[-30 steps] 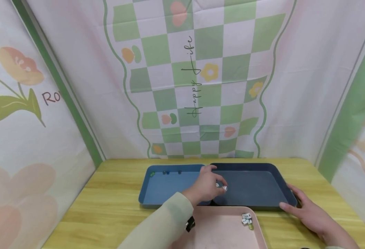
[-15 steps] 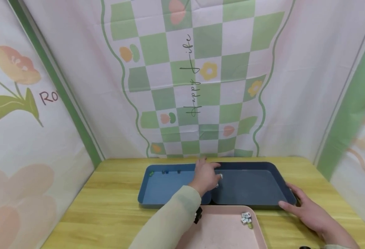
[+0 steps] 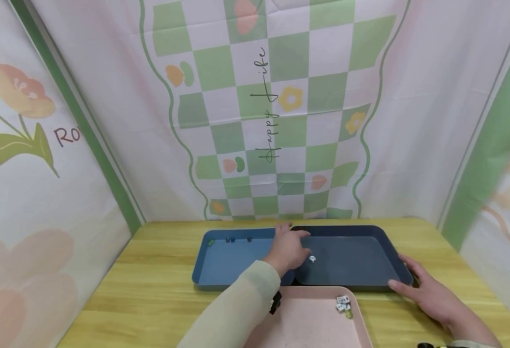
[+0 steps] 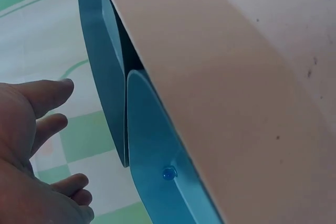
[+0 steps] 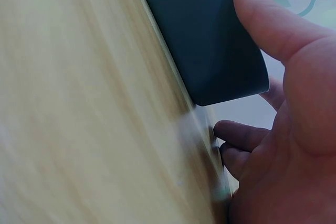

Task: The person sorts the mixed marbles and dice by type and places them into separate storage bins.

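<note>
My left hand (image 3: 286, 247) hovers over the seam of the blue tray (image 3: 233, 266) and the dark navy tray (image 3: 346, 261). In the left wrist view its fingers (image 4: 44, 95) are spread, with nothing visible between them. Just right of its fingertips, a small white piece with dark marks (image 3: 313, 259) lies in the navy tray. My right hand (image 3: 430, 295) grips that tray's near right corner. The right wrist view shows the thumb (image 5: 262, 17) against the tray's wall and a finger behind its edge.
A pink tray (image 3: 300, 326) stands nearest me, holding several small white pieces (image 3: 342, 302) and a yellow-green one (image 3: 349, 314). Small green (image 3: 211, 242) and dark blue beads (image 3: 232, 239) lie along the blue tray's far side. A curtain (image 3: 272, 121) hangs behind the wooden table (image 3: 128, 290).
My left hand pinched a small white piece one second ago, then shifted away from me. Its fingers are now apart, and a white piece shows in the navy tray. The right hand keeps its place.
</note>
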Available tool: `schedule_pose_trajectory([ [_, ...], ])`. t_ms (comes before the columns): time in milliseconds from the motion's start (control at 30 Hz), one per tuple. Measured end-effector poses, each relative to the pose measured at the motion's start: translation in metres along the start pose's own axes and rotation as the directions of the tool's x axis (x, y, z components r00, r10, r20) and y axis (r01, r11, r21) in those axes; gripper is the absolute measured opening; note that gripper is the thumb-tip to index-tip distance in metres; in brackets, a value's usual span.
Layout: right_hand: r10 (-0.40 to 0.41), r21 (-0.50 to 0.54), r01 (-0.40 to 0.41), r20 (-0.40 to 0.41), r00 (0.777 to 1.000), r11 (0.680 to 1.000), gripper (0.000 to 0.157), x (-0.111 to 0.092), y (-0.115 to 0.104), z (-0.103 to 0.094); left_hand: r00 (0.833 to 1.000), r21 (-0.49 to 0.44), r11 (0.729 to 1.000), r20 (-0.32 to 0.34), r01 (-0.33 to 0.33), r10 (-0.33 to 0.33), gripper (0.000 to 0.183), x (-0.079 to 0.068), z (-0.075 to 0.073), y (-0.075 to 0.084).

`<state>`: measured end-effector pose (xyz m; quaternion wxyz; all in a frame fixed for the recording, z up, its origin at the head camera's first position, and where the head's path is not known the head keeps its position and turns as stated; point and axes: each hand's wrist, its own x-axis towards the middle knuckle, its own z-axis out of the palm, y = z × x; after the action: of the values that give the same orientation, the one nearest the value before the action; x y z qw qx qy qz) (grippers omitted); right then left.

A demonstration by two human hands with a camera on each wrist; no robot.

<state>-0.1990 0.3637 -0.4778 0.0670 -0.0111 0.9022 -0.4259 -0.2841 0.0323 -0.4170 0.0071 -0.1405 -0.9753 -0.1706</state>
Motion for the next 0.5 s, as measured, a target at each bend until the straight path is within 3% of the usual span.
schedule_pose_trajectory([
  [300, 0.002, -0.004, -0.002, -0.002, 1.000, 1.000, 0.093, 0.001, 0.002, 0.000, 0.999, -0.032, 0.999, 0.046, -0.012, 0.013, 0.046, -0.009, -0.001, 0.011],
  [500, 0.006, 0.015, -0.006, 0.000, 1.000, 1.000, 0.094, 0.001, 0.002, 0.000, 0.995, -0.054, 0.996, 0.067, -0.075, 0.078, 0.044, -0.017, 0.001, 0.015],
])
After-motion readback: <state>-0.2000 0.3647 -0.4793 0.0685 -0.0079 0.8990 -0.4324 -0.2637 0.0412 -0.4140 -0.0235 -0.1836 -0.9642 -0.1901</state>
